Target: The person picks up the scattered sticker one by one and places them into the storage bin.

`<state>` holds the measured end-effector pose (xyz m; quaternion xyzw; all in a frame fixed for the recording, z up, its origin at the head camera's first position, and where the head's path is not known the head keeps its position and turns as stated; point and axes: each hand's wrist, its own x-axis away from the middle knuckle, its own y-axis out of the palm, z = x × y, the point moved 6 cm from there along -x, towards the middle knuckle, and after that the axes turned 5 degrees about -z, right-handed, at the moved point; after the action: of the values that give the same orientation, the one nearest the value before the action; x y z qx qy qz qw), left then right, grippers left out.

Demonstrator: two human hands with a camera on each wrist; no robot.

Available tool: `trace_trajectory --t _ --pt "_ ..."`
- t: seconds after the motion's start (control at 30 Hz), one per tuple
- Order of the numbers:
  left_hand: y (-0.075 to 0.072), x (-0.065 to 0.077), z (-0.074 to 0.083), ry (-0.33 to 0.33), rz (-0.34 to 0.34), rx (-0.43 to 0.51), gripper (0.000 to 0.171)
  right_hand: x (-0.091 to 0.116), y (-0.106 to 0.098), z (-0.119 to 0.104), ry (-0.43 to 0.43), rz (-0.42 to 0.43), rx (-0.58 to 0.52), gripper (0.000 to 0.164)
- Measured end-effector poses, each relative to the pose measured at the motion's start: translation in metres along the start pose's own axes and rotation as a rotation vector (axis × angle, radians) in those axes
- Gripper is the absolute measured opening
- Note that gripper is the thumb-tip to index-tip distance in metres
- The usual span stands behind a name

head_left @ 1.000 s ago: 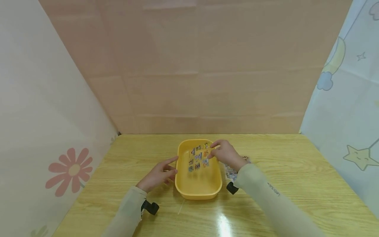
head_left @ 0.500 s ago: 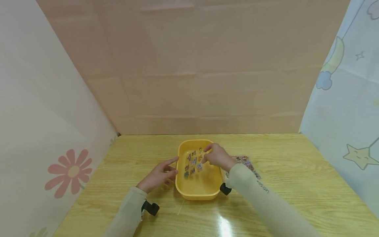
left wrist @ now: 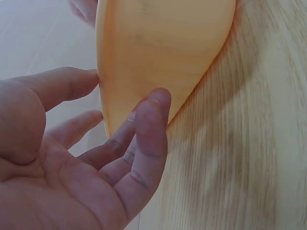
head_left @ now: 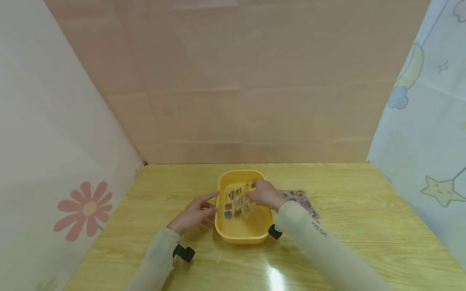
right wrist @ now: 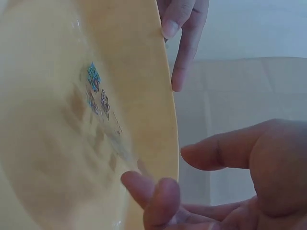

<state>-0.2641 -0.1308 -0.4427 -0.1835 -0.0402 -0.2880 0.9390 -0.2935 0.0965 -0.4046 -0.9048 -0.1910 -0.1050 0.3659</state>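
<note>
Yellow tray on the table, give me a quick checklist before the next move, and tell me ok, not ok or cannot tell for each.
1. Yellow tray upright on the table: ok, open side up.
2. Left hand at the tray: ok, fingertips at its left rim.
3. Clear sheet inside the tray: ok, its printed pictures show within the rim.
4. Right hand free of the clear sheet: cannot tell, the see-through edge is hard to make out by the fingertips.
5. All printed pieces in the tray: not ok, more printed material lies on the table to the right.
</note>
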Motion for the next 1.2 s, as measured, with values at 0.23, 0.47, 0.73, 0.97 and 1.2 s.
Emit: trace_trajectory --t 0.23,0.47,0.73,0.97,1.2 --pt "0.0002 0.0007 0.0009 -0.010 0.001 0.018 0.064 0.0061 0.0003 -0.0031 0.006 -0.027 0.056 0.038" --pt "0.0016 0.0022 0.0021 -0.005 -0.003 0.019 0.064 0.0080 0.0002 -0.0053 -0.001 -0.020 0.082 0.028" --pt "0.0015 0.0019 0.0024 -0.002 0.000 0.020 0.064 0.0095 0.0025 -0.0061 0.019 -0.040 0.126 0.042" --pt "0.0014 0.0013 0.0028 -0.009 0.009 0.008 0.062 0.0100 0.0050 -0.0082 0.007 -0.050 0.158 0.022" --pt "0.0013 0.0023 0.0042 -0.003 0.003 0.008 0.063 0.0100 0.0056 -0.0087 0.018 -0.040 0.174 0.023"
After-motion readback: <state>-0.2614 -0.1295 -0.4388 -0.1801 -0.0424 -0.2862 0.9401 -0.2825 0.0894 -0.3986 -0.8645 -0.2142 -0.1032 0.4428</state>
